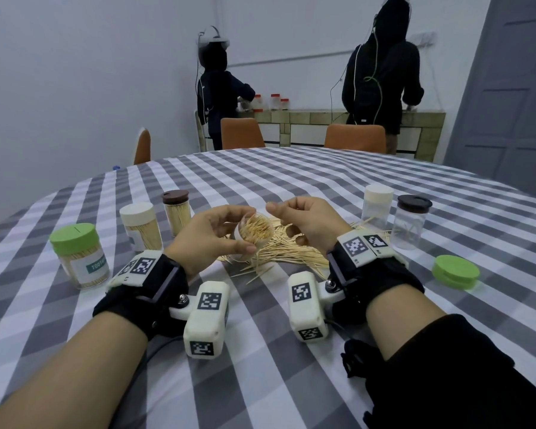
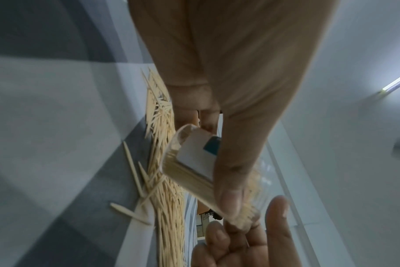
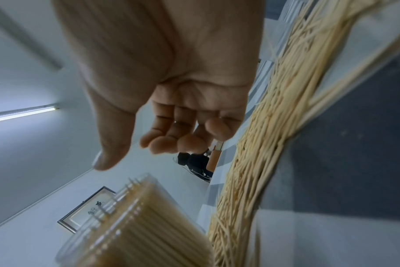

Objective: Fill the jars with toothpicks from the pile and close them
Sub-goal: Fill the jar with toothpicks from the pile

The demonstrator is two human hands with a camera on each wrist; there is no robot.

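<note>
My left hand (image 1: 212, 232) grips a clear lidless jar (image 1: 254, 236) packed with toothpicks, tilted with its mouth toward me, just above the toothpick pile (image 1: 291, 252). The left wrist view shows the jar (image 2: 194, 162) with its white label held between thumb and fingers over the pile (image 2: 164, 180). My right hand (image 1: 304, 218) hovers beside the jar's mouth with fingers loosely curled and nothing in them. In the right wrist view that hand (image 3: 171, 112) is empty, the jar (image 3: 135, 225) below it, the pile (image 3: 263, 144) at right.
On the checked tablecloth (image 1: 260, 181) three closed full jars stand at left: green-lidded (image 1: 78, 257), cream-lidded (image 1: 141, 226), brown-lidded (image 1: 177, 213). Two near-empty capped jars (image 1: 376, 209) (image 1: 412, 221) stand at right, a loose green lid (image 1: 455, 270) beyond. Chairs and two people stand behind.
</note>
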